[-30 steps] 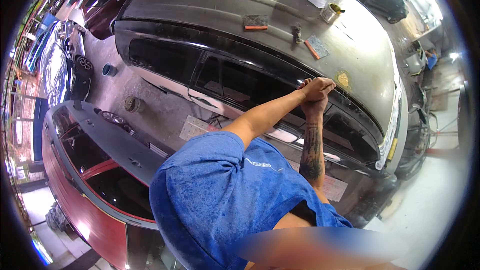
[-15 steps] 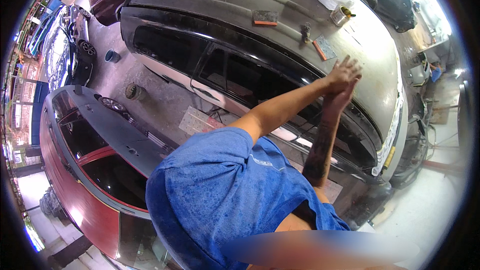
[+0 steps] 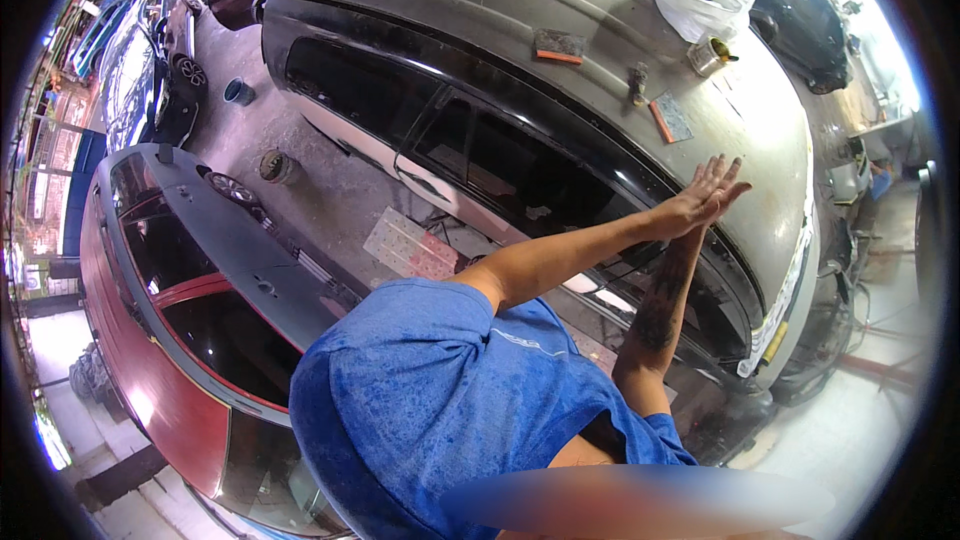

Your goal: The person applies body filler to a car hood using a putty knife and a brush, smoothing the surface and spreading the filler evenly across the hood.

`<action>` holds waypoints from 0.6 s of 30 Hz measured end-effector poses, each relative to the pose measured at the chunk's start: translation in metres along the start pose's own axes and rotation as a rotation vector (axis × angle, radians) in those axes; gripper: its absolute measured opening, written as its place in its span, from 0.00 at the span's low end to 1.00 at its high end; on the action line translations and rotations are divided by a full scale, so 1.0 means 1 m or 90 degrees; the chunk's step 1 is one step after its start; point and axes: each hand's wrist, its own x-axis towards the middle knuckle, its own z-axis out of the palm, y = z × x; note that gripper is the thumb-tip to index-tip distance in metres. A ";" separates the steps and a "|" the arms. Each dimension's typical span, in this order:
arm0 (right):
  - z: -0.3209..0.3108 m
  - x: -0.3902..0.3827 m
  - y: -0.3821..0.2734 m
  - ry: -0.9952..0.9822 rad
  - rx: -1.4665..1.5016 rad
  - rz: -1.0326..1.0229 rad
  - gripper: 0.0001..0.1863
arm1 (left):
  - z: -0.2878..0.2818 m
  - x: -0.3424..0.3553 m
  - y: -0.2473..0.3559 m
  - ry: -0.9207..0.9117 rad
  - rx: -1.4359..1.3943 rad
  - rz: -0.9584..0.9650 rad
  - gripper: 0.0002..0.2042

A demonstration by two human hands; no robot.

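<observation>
Over the near edge of the grey car roof (image 3: 450,0), my two hands are pressed together. My left hand (image 3: 690,208) lies across the other with its fingers stretched out and slightly spread. My right hand (image 3: 697,234) is underneath, mostly hidden, and its fingers look extended along the left palm. Neither hand holds a tool. Nearest to them on the roof lies a grey block with an orange edge (image 3: 672,118). Beside it stands a small dark, grimy object (image 3: 638,85) whose kind I cannot make out. Another orange-edged block (image 3: 558,47) rests farther left.
An open tin can (image 3: 708,58) and a white plastic bag (image 3: 715,15) with dark contents sit on the roof's far right. A red car (image 3: 160,380) is parked to my left. Between the cars are a blue bucket (image 3: 238,92), a grimy bucket (image 3: 277,168) and a speckled board (image 3: 400,240).
My joined hands have moved slightly nearer, and the left hand has turned, its fingers fanning more. The whole view has shifted a little as my head moved.
</observation>
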 end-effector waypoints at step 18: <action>0.042 -0.061 0.035 -0.123 0.022 0.089 0.38 | -0.066 -0.071 -0.017 0.177 -0.353 -0.369 0.37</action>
